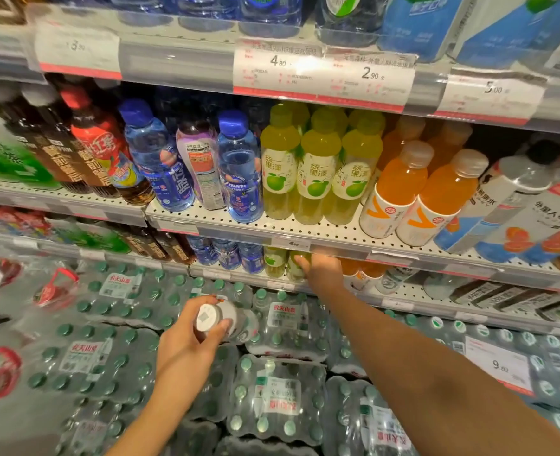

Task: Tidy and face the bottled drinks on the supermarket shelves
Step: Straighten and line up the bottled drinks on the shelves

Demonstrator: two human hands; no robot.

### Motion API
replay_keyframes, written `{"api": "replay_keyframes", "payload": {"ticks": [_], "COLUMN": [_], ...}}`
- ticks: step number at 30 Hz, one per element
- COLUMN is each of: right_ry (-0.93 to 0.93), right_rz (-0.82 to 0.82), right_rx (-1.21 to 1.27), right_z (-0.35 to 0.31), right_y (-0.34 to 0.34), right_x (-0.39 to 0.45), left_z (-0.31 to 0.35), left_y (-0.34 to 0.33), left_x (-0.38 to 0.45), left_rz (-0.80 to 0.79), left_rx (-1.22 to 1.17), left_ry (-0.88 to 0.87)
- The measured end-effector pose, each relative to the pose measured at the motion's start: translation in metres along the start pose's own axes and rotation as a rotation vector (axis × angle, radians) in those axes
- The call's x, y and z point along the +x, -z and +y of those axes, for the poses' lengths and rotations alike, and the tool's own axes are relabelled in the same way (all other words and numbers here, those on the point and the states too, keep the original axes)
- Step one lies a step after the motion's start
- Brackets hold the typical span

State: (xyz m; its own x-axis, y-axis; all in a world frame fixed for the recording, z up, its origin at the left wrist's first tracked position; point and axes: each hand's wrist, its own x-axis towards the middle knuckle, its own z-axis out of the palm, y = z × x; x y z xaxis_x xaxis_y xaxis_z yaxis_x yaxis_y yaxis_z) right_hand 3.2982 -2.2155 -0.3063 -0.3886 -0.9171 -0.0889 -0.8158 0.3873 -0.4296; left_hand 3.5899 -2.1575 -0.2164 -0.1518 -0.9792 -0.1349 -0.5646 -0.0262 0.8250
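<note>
Nearest the camera, shrink-wrapped water packs (278, 393) lie stacked low in front of the shelves. Just above them the left hand (186, 340) holds a bottle (226, 319) on its side, grey cap toward the camera; the fingers (221, 327) and thumb are curled round its neck and shoulder, so the bottle sits in the palm with its body pointing at the shelves. It is probably kept there, off the shelf, to be slotted in once a place is made for it. Farther in, the right hand (321, 269) reaches under the price rail onto the lower shelf (403, 296) and is at a green bottle (296, 264) in the front row; its fingers lie over that bottle, but whether they grip it or only push it cannot be told, as the hand hides them. The reach suggests the row is being straightened or pulled forward. Beyond, on the middle shelf (272, 225), blue, green and orange bottles stand upright, labels mostly outward.
</note>
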Motion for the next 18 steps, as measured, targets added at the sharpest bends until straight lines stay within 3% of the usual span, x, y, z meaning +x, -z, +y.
{"api": "replay_keyframes", "payload": {"ticks": [3, 5, 6, 8, 13, 18], "right_ry": [0.028, 0.072, 0.030, 0.062, 0.061, 0.007], "right_rz": [-0.203, -0.089, -0.208, -0.084, -0.035, -0.220], "right_rx": [0.101, -0.026, -0.020, -0.061, 0.192, 0.435], "right_z": [0.004, 0.013, 0.011, 0.003, 0.017, 0.044], "right_y": [-0.003, -0.010, -0.003, 0.005, 0.017, 0.015], "right_x": [0.013, 0.020, 0.014, 0.005, -0.051, -0.125], "left_z": [0.005, 0.006, 0.008, 0.011, 0.017, 0.028], "left_y": [0.000, -0.002, -0.004, -0.010, -0.035, -0.076], "left_x": [-0.001, -0.002, -0.002, -0.003, 0.002, 0.003], "left_rz": [-0.025, -0.036, -0.042, -0.048, -0.068, -0.114], "left_rx": [-0.002, 0.017, 0.030, 0.054, 0.039, 0.063], "left_ry": [-0.022, -0.030, -0.035, -0.040, -0.049, -0.072]}}
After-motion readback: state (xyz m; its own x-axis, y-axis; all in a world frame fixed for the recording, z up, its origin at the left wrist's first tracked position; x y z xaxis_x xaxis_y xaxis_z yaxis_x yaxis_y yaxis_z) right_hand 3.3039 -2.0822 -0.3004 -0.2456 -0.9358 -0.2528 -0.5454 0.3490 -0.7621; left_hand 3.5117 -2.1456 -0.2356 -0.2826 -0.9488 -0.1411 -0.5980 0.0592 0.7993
